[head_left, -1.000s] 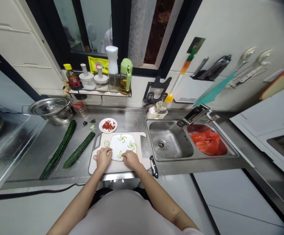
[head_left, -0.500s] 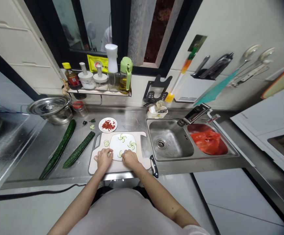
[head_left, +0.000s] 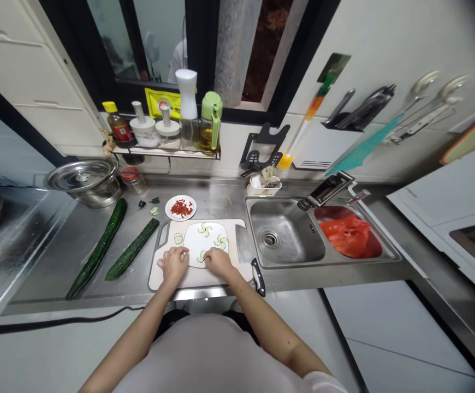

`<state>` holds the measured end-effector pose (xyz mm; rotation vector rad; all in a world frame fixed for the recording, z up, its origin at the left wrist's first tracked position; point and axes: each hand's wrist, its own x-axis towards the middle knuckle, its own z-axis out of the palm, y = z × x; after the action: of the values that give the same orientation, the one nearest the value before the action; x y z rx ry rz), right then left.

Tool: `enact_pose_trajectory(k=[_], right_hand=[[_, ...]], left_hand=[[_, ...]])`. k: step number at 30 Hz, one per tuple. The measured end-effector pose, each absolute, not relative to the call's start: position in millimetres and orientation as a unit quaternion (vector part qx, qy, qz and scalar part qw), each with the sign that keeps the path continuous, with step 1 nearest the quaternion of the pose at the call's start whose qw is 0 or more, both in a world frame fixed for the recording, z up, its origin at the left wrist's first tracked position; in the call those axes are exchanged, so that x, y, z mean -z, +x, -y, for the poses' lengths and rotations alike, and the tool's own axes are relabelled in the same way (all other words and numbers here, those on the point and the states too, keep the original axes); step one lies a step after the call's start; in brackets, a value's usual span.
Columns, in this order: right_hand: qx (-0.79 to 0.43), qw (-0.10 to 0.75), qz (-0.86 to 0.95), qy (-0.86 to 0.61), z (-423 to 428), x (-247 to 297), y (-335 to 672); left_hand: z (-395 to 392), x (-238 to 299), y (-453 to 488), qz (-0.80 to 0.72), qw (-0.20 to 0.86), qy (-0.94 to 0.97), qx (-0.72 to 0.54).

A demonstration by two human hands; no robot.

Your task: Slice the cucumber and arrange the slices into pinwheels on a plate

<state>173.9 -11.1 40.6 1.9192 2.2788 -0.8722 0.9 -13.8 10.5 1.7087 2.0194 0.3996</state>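
A white square plate [head_left: 192,236] lies on the pale cutting board [head_left: 205,280], bearing cucumber slices laid in small pinwheels [head_left: 221,242]. At the plate's lower left edge, my left hand [head_left: 174,265] is closed with its fingertips on the rim. My right hand [head_left: 219,263] pinches at a cucumber slice [head_left: 201,255] in the near pinwheel; its fingers partly cover the slice. A few loose cucumber slices [head_left: 178,238] lie on the board left of the plate. The kitchen knife [head_left: 257,277] rests on the board's right edge, handle toward me.
A small plate of red berries [head_left: 173,202] sits behind the board. Two cucumbers [head_left: 98,251] lie to the left, near a lidded steel pot [head_left: 102,194]. On the right is a sink [head_left: 286,232] with a red plastic bag [head_left: 346,236]. A shelf [head_left: 167,153] holds seasoning bottles.
My right fingers have shifted very slightly over the near pinwheel. My left hand stays at the plate's edge, and the view has tilted a little.
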Motion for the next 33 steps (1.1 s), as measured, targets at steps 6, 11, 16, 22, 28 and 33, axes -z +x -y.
enact_pose_trajectory(k=[6,11,16,22,28,33], right_hand=[[0.312,-0.026,-0.725,0.614,2.9,-35.7,175.1],[0.313,-0.122,-0.704,0.625,1.8,-27.2,184.3],[0.321,-0.224,-0.664,0.637,5.7,-21.2,199.6],[0.323,-0.318,-0.623,0.637,14.6,-24.7,211.8],[0.327,-0.368,-0.597,0.634,23.8,-24.7,212.5],[0.338,-0.381,-0.588,0.629,31.0,-25.9,208.5]], left_hand=[[20.3,-11.1,4.9,-0.718,0.225,0.641,-0.155],[21.4,-10.1,1.1,-0.727,0.222,0.629,-0.16],[18.3,-9.0,-5.6,-0.74,0.217,0.614,-0.168],[12.4,-9.1,-14.1,-0.751,0.213,0.6,-0.175],[-2.3,-9.7,-26.8,-0.782,0.195,0.565,-0.177],[-18.9,-13.1,-28.4,-0.803,0.184,0.541,-0.168]])
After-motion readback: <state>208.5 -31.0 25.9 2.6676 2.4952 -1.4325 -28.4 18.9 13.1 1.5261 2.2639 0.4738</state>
